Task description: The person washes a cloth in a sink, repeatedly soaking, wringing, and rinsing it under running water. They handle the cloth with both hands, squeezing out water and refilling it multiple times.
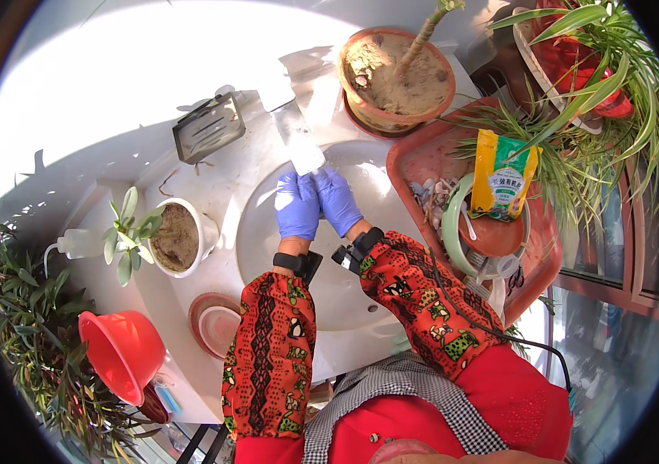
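My left hand and my right hand, both in blue-violet gloves, are pressed together at the fingers. They are over the far part of a round white washbasin, just below the end of a shiny, wide faucet spout. Glare and the overlapping fingers hide whether anything lies between them. Patterned red sleeve covers reach down to dark wrist straps on both arms. A small round hole shows in the near side of the basin.
Left of the basin stand a white pot with a succulent, stacked saucers and a red plastic basin. A dark soap dish and potted plant sit behind. At right, a pink tray holds a green bowl and fertilizer pouch.
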`<state>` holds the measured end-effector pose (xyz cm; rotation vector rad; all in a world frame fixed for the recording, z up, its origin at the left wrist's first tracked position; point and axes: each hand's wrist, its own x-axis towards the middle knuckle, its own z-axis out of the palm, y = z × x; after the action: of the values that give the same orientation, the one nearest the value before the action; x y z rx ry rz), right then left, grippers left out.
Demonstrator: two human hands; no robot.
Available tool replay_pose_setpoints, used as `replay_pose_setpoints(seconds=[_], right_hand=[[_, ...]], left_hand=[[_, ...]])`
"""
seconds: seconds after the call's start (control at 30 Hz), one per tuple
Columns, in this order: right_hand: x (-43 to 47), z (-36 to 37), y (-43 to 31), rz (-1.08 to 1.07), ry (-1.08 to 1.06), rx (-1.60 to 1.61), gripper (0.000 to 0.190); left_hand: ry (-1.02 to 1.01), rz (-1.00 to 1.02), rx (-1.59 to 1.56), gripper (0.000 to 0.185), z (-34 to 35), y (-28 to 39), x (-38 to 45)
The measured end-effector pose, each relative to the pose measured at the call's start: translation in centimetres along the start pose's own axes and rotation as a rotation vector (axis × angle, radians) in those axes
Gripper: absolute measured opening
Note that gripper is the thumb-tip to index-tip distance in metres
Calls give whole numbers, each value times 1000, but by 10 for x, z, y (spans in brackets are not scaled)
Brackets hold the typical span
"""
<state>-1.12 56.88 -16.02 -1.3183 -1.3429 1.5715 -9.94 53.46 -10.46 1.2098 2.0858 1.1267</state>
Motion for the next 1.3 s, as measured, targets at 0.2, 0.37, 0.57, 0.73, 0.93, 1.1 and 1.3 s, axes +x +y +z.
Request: replay_pose_setpoints(seconds=[0.2,0.37,0.57,0.73,0.93,1.1,1.3], right_hand=[[6,-17,-6,2,64,358,23],[-5,-24,-10,-30,54,491,21],[-18,-13,-33,-236,-135,71,25],[-8,-17,-47,-79,-24,669,46],[-34,-11,-46,19,-351,338,58],[-22,-14,-50,11,-250,758,54],[-28,-14,-42,113,-333,644,50]], left_hand=[[-109,107,-380,22,7,5,-3],[-86,-57,-754,27,15,-8,-2],[-193,-398,-1078,39,6,-15,-4],[-165,-266,-845,53,12,0,-26],[-270,-265,-933,55,-11,6,-4],[-320,-51,-319,61,-11,23,-29],[-118,-14,-885,58,-13,14,-14]])
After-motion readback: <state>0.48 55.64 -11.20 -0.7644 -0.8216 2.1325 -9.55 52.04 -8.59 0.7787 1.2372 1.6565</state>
